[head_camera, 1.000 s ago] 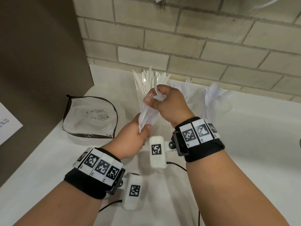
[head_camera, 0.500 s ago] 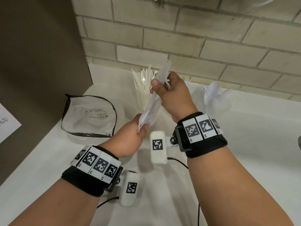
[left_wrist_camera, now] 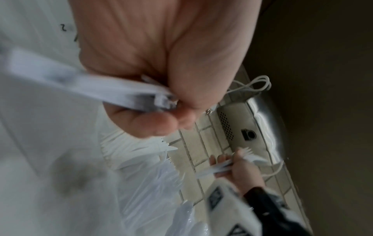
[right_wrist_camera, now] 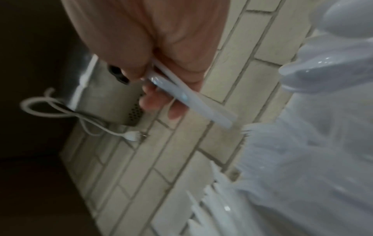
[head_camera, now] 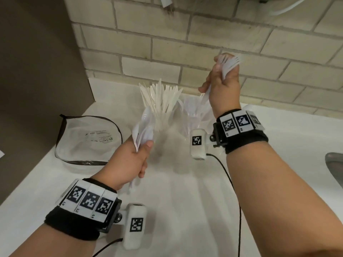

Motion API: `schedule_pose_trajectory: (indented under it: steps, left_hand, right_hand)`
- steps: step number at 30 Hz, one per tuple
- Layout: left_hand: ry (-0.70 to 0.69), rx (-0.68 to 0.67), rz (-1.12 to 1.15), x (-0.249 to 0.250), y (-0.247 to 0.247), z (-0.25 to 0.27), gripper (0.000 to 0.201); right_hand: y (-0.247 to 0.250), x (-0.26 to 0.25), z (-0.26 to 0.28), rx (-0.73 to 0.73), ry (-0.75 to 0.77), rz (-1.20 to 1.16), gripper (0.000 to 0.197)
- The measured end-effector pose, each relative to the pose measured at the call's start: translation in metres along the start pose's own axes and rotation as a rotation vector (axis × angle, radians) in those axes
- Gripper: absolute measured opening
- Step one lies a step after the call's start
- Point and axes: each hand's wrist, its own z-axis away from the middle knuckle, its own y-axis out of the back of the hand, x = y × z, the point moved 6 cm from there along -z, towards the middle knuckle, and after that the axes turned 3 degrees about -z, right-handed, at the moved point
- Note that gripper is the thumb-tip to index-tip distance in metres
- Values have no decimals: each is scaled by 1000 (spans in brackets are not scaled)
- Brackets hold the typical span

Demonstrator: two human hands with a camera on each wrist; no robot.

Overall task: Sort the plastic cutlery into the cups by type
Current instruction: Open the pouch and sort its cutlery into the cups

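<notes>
My left hand (head_camera: 136,156) grips a bunch of white plastic spoons (head_camera: 143,125) by the handles, low in front of the cups; the blurred handles (left_wrist_camera: 113,92) show in the left wrist view. My right hand (head_camera: 221,84) is raised near the brick wall and holds a few white forks (head_camera: 230,64), tines up, above a clear cup of forks (head_camera: 194,112). Their handles (right_wrist_camera: 191,99) stick out below the fingers. A clear cup of knives (head_camera: 161,102) stands left of the fork cup. Spoon bowls (right_wrist_camera: 333,47) of a third cup show in the right wrist view.
A clear zip pouch (head_camera: 89,138) with black trim lies on the white counter (head_camera: 176,201) at the left. A brown panel (head_camera: 37,71) closes the left side and the brick wall (head_camera: 167,43) the back. A sink edge (head_camera: 334,167) shows at the far right.
My right hand has pulled the forks out of the bunch in my left hand and lifted them up and to the right. The left hand keeps the spoons, hardly moved.
</notes>
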Motion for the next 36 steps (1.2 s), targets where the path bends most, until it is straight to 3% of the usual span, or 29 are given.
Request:
schedule_pose_trajectory:
  steps: [2,4,7,10,14,17,19,21,23,26,28,32,34,36]
  left_hand:
    - [35,1,133,2,-2,-1,10]
    - [42,-17,204,4,-6,-1,25]
    - [67,-44,274,6,-10,0,43]
    - [122,-78,324,5,-12,1,59]
    - [178,-101,358,3,-13,0,64]
    - [189,-105,373,3,-16,0,58]
    - [188,-113,410,5,-18,-1,57]
    - [182,-131,432,9,-21,-1,54]
    - [177,-151,420,12,-23,0,54]
    - [175,-178,399,13,-23,1,56]
    - [175,-211,433,13,-24,2,59]
    - [177,-281,511,14,-32,4,62]
    - [172,-299,508,16,-36,4,57]
    - [158,-300,497,18,-37,3,44]
  right_hand:
    - [2,19,-8,18,-15,29,16]
    - [3,37,-13,31,-81,44,22]
    - [4,73,-13,5,-291,102,29]
    - [9,96,-8,-54,-393,339,26]
    - [12,88,-7,-47,-319,379,46]
    - [10,74,-6,-49,-173,356,38]
    - [3,75,-4,-143,-150,527,26]
    - [-4,85,1,-293,-188,728,29]
    - [-6,84,6,-326,-180,789,32]
    - [-10,53,10,-219,-53,661,29]
    - [-15,35,20,-200,-75,500,25]
    - [-50,15,65,-534,-327,143,26]
    - [-63,13,83,-683,-371,80,29]
    - [-69,16,93,-736,-384,99,28]
